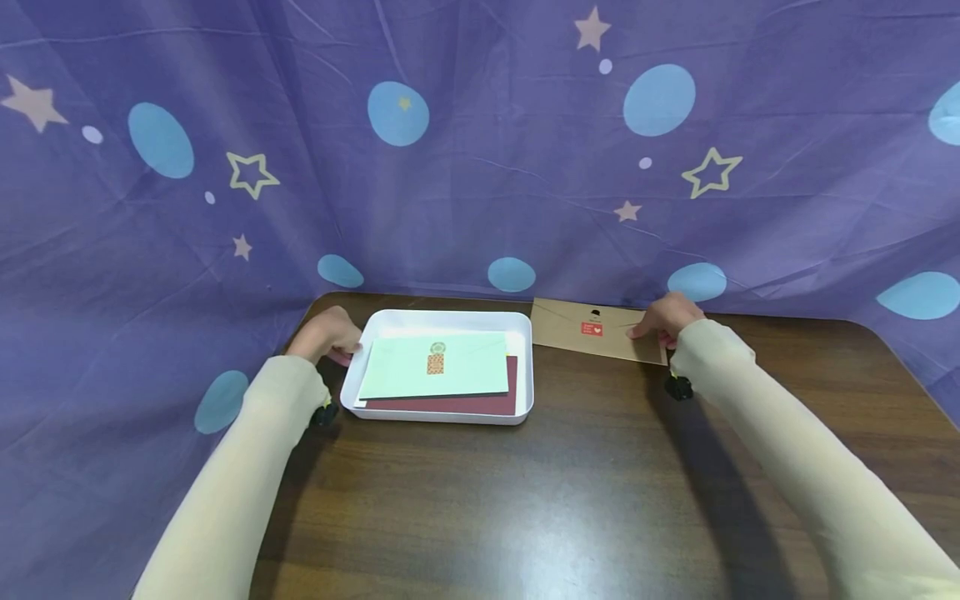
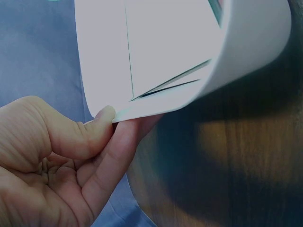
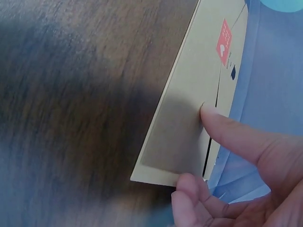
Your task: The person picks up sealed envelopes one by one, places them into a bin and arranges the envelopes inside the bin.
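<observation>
My left hand (image 1: 324,335) pinches the left rim of a white tray (image 1: 450,320), thumb above and fingers beneath, as the left wrist view shows. Inside the tray a mint-green envelope (image 1: 397,367) with an orange stamp lies over a dark red envelope (image 1: 491,403). To the tray's right, a brown kraft envelope (image 1: 558,323) with a red heart label lies at the table's back. My right hand (image 1: 672,315) holds its right end: in the right wrist view the thumb (image 3: 236,135) presses the top face and the curled fingers meet the short edge.
A dark wooden table (image 1: 480,500) carries the tray and envelope. Behind it and along the left hangs a purple cloth (image 1: 465,208) with stars and blue spots, meeting the table's back edge close to the kraft envelope.
</observation>
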Demonstrator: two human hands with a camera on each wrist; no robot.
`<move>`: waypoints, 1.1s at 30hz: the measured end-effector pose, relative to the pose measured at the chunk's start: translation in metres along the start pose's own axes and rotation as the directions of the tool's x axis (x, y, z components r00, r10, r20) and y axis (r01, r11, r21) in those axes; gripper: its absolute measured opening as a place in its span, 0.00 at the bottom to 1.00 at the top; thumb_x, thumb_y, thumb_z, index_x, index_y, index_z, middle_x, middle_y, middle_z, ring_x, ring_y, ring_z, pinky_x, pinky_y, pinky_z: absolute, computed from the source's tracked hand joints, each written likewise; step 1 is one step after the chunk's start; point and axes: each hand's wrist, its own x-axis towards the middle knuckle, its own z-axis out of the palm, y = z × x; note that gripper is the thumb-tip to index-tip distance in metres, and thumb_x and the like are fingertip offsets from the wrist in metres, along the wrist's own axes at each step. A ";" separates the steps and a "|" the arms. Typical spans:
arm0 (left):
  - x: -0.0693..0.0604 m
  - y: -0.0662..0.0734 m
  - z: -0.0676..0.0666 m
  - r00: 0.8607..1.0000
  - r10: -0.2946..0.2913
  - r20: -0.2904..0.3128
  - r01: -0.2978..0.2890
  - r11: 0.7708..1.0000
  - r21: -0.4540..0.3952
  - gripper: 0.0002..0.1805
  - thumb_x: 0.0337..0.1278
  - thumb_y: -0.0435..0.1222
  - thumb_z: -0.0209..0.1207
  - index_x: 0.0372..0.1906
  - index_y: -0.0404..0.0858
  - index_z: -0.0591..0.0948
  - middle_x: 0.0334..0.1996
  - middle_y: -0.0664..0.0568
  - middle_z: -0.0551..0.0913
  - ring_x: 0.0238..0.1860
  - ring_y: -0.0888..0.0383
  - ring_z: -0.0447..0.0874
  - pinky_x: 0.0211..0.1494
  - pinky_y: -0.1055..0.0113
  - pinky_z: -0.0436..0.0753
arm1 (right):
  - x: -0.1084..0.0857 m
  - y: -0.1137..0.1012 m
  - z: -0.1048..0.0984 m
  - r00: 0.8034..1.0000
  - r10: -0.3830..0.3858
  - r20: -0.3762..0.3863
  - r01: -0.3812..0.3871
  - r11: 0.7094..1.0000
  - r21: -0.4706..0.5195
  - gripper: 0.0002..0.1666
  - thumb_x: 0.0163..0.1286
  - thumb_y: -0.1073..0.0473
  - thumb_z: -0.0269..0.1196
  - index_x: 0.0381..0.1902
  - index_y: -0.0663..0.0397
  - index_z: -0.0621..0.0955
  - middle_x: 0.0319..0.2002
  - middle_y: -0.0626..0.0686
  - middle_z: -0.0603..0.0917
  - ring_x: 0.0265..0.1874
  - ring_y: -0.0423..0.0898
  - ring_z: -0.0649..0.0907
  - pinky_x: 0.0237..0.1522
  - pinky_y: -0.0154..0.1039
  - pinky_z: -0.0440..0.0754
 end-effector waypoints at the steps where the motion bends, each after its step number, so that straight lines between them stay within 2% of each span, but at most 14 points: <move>1: 0.000 0.000 0.000 1.000 -0.002 -0.003 0.002 1.000 0.003 0.06 0.59 0.22 0.55 0.28 0.30 0.72 0.28 0.45 0.74 0.19 0.62 0.81 0.27 0.72 0.88 | 0.000 0.000 0.000 1.000 0.009 0.004 -0.009 1.000 -0.001 0.26 0.56 0.48 0.77 0.34 0.59 0.74 0.17 0.50 0.73 0.18 0.42 0.75 0.19 0.32 0.78; 7: 0.000 0.001 -0.001 1.000 0.000 -0.007 0.000 1.000 0.012 0.06 0.59 0.22 0.54 0.27 0.30 0.72 0.26 0.46 0.74 0.18 0.62 0.81 0.27 0.72 0.88 | 0.003 -0.001 0.000 0.998 0.057 0.007 -0.057 0.998 -0.012 0.27 0.57 0.46 0.76 0.36 0.59 0.74 0.19 0.50 0.72 0.20 0.42 0.74 0.20 0.32 0.77; 15: -0.001 0.001 0.001 1.000 -0.008 -0.002 0.008 1.000 -0.004 0.06 0.59 0.21 0.54 0.29 0.29 0.70 0.30 0.44 0.73 0.19 0.62 0.81 0.28 0.72 0.89 | 0.001 -0.002 0.001 0.996 0.086 -0.004 -0.086 0.996 -0.013 0.26 0.58 0.46 0.76 0.31 0.57 0.73 0.20 0.51 0.74 0.21 0.43 0.76 0.22 0.33 0.80; 19: 0.000 0.001 0.001 1.000 -0.009 0.003 0.009 1.000 -0.020 0.02 0.59 0.21 0.53 0.34 0.24 0.72 0.32 0.42 0.72 0.19 0.61 0.81 0.29 0.71 0.90 | -0.001 -0.002 0.002 0.996 0.093 -0.017 -0.093 0.996 0.002 0.26 0.57 0.46 0.77 0.33 0.58 0.74 0.22 0.52 0.76 0.22 0.44 0.78 0.26 0.35 0.84; 22: 0.000 0.002 0.002 1.000 -0.011 0.006 0.011 1.000 -0.022 0.03 0.59 0.20 0.53 0.37 0.22 0.72 0.33 0.42 0.72 0.19 0.61 0.81 0.30 0.70 0.90 | 0.000 -0.002 0.002 0.995 0.099 -0.020 -0.099 0.995 0.008 0.26 0.57 0.47 0.77 0.34 0.59 0.75 0.24 0.53 0.77 0.23 0.44 0.79 0.28 0.35 0.85; 28: 0.001 0.001 0.002 1.000 -0.009 0.007 0.009 1.000 -0.015 0.03 0.60 0.21 0.53 0.35 0.26 0.70 0.34 0.42 0.72 0.19 0.62 0.81 0.29 0.71 0.89 | 0.005 0.001 0.002 0.994 0.110 -0.018 -0.110 0.994 -0.001 0.27 0.56 0.46 0.77 0.34 0.58 0.75 0.23 0.52 0.77 0.22 0.43 0.79 0.27 0.34 0.84; 33: 0.000 0.001 0.002 1.000 -0.003 0.006 0.003 1.000 -0.011 0.04 0.59 0.21 0.54 0.36 0.25 0.70 0.34 0.41 0.71 0.20 0.61 0.81 0.29 0.71 0.89 | 0.007 0.005 0.002 0.997 0.080 0.003 -0.080 0.997 0.007 0.26 0.58 0.45 0.76 0.34 0.55 0.73 0.25 0.51 0.76 0.25 0.43 0.78 0.27 0.34 0.82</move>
